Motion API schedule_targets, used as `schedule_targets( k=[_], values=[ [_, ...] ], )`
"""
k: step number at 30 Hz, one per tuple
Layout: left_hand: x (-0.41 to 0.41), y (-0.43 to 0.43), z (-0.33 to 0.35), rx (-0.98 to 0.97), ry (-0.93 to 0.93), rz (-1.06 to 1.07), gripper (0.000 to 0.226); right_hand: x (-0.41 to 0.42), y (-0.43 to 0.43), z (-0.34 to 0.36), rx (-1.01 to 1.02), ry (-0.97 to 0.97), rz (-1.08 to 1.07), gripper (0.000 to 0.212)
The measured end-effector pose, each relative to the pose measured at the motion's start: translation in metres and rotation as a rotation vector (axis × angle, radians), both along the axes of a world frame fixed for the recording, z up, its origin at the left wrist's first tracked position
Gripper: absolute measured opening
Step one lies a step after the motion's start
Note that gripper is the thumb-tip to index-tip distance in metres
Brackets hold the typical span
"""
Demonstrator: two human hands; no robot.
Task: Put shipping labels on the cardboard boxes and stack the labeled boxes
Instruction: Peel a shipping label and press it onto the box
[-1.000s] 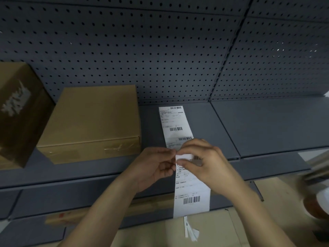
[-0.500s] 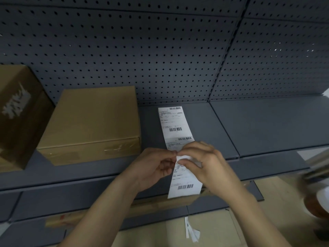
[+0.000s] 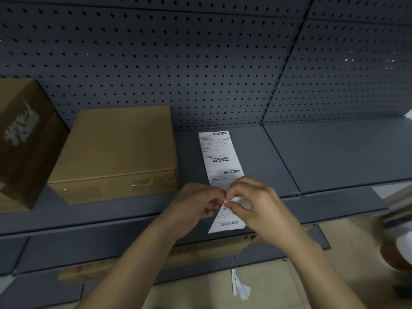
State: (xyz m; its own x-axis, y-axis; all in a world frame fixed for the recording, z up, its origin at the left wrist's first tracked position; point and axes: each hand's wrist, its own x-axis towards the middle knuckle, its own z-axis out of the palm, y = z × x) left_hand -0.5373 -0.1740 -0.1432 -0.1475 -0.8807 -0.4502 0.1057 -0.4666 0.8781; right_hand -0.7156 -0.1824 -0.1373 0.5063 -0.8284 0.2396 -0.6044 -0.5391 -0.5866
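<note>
A white strip of shipping labels [image 3: 217,150] lies on the grey shelf [image 3: 334,157], and its near end hangs over the front edge. My left hand [image 3: 196,206] and my right hand [image 3: 256,201] meet at that edge, both pinching the lowest label [image 3: 229,223] at its top corner. A flat brown cardboard box [image 3: 118,148] with a bare top sits on the shelf left of the strip. A taller cardboard box [image 3: 20,139] with torn white label remains stands at the far left.
A pegboard wall [image 3: 200,63] backs the shelf. Lower grey shelves [image 3: 55,246] lie below with flat cardboard [image 3: 93,268] on one. White paper scraps [image 3: 239,286] lie on the tan floor. A blurred brown and white object [image 3: 396,248] is at the right edge.
The hanging end of the label strip has grown shorter and lifted, tilting toward the left. Both hands stay pinched together at the shelf edge, shifted slightly.
</note>
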Motion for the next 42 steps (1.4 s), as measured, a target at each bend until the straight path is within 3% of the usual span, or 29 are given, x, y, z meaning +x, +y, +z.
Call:
schedule_targets(
  k=[15, 22, 26, 29, 33, 42],
  values=[
    [0.008, 0.001, -0.002, -0.119, -0.21, 0.024, 0.033, -0.004, -0.003, 0.012, -0.006, -0.1, 0.097, 0.007],
    [0.01, 0.009, 0.001, -0.201, -0.185, 0.041, 0.016, -0.005, -0.005, 0.015, 0.007, -0.088, 0.126, 0.006],
    [0.018, 0.012, 0.004, -0.266, -0.15, -0.064, 0.023, -0.005, -0.005, 0.016, 0.0, -0.093, 0.142, 0.003],
    [0.02, 0.012, 0.005, -0.306, -0.188, -0.116, 0.019, -0.006, -0.004, 0.017, -0.036, -0.061, 0.154, 0.014],
    [0.019, 0.011, 0.003, -0.286, -0.142, -0.067, 0.015, -0.007, -0.003, 0.02, -0.066, -0.036, 0.152, 0.023],
    [0.016, 0.01, -0.003, -0.378, -0.239, -0.016, 0.014, -0.012, -0.001, 0.03, -0.088, -0.068, 0.165, 0.016]
  ],
)
